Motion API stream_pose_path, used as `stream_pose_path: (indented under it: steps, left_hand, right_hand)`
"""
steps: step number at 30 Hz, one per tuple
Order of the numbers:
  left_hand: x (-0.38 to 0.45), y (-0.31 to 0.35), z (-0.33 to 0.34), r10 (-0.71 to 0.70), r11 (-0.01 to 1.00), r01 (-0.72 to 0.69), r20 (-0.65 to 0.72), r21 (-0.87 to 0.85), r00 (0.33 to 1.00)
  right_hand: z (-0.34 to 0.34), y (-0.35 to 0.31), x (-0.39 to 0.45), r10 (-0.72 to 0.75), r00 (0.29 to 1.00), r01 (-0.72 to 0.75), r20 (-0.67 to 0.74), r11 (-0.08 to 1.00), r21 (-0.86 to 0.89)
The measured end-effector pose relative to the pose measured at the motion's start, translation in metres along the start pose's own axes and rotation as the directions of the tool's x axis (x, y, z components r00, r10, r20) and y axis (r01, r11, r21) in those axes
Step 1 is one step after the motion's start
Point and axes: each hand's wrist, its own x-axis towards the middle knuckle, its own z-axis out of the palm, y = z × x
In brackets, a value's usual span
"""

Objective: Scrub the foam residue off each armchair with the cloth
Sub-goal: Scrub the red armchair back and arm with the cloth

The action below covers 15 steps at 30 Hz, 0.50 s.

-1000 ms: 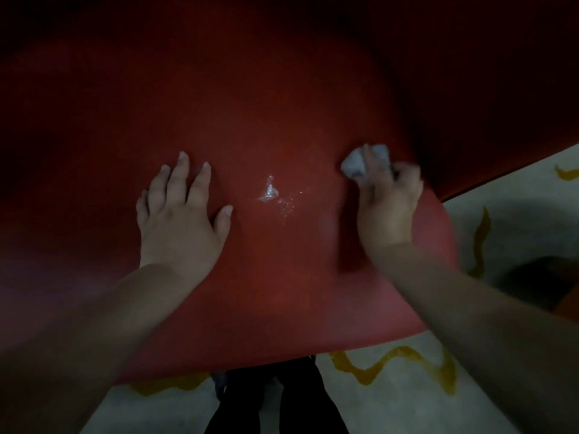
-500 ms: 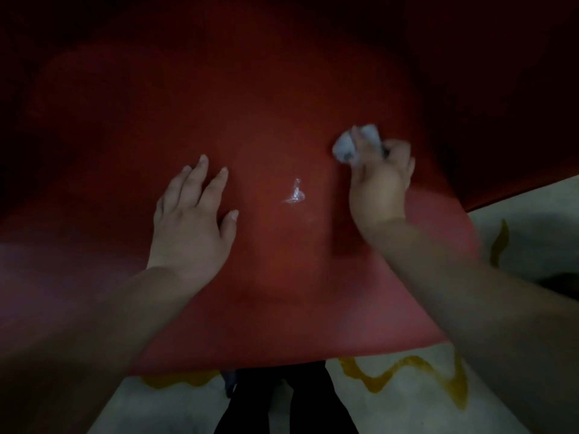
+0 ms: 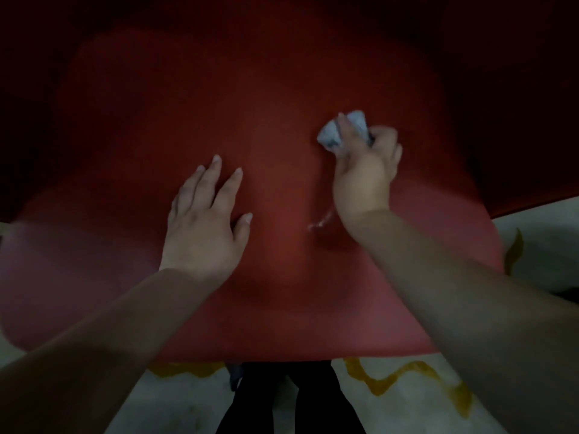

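Observation:
A red armchair (image 3: 250, 114) fills most of the view, its smooth curved surface facing me. My left hand (image 3: 203, 223) lies flat on it with the fingers spread. To the right, my right hand (image 3: 363, 173) grips a crumpled pale cloth (image 3: 341, 133) and presses it against the red surface. A thin streak of white foam residue (image 3: 321, 222) shows just below and left of my right wrist, between the two hands.
Below the armchair's front edge lies a pale floor (image 3: 404, 411) with wavy yellow markings (image 3: 407, 377). My dark-trousered legs (image 3: 291, 399) stand at the bottom centre. A second dark red shape (image 3: 517, 120) sits at the right. The scene is dim.
The foam patch between my hands has shrunk from a bright splash to a faint streak. Both hands sit nearer the chair's centre, and the cloth hand has shifted slightly left.

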Motion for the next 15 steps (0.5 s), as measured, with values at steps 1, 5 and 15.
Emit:
stream_pose_path:
  steps: [1,5,15]
  left_hand:
    - [0.000,0.000,0.000,-0.001,1.000,0.001,-0.004,-0.003,1.000]
    - [-0.001,0.000,0.000,-0.024,1.000,0.023,-0.019,-0.019,1.000]
    - [-0.007,-0.003,0.001,-0.033,0.999,0.032,-0.017,-0.025,0.999]
  right_hand:
    - [0.004,-0.009,-0.009,-0.028,0.999,0.028,0.022,0.999,0.027]
    - [-0.019,0.004,-0.106,-0.446,0.838,0.427,0.316,0.895,0.130]
    - [-0.003,-0.004,-0.050,-0.158,0.979,0.154,0.126,0.987,0.038]
